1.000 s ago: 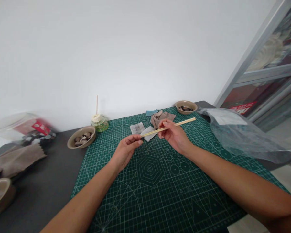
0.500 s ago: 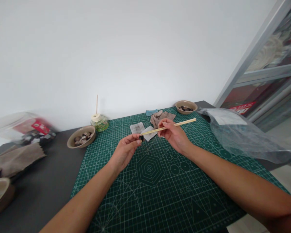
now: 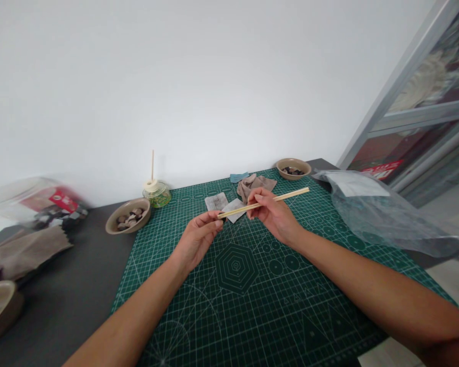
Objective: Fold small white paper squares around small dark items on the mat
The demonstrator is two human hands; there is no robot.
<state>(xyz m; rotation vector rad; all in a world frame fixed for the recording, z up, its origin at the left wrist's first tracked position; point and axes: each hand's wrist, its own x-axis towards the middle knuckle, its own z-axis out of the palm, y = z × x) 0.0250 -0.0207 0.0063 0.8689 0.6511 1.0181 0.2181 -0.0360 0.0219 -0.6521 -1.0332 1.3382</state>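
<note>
Above a green cutting mat [image 3: 237,316], a person grips slim wooden sticks [image 3: 239,210] in the right hand [image 3: 275,216], thumb and fingers closed around their middle, the thicker ends jutting out past the knuckles. Their narrow tips meet the left hand [image 3: 199,237], whose thumb and forefinger pinch a small dark piece [image 3: 224,219], mostly hidden, just at the tips. The sticks are pale, straight and smooth, seemingly two lying side by side. White grid lines, nested hexagons, circles and triangles cover the mat; toward its far edge lie a smudged paper square [image 3: 216,201], a plain white paper [image 3: 235,218], a crumpled grey-brown cloth [image 3: 254,186] and a flat blue cloth [image 3: 239,177]. At the mat's far right corner stands a tan bowl [image 3: 290,177] of dark bits; at its left edge, another bowl [image 3: 130,230] holds brown and black lumps. By the mat's far left corner, a squat glass jar [image 3: 157,195] with green contents carries an upright stick [image 3: 153,163]. A clear plastic bag [image 3: 371,219] with a white label [image 3: 361,183] overlaps the mat's right side. White lettering on a red panel [image 3: 382,169], beyond the bag, is too blurred to read.
</note>
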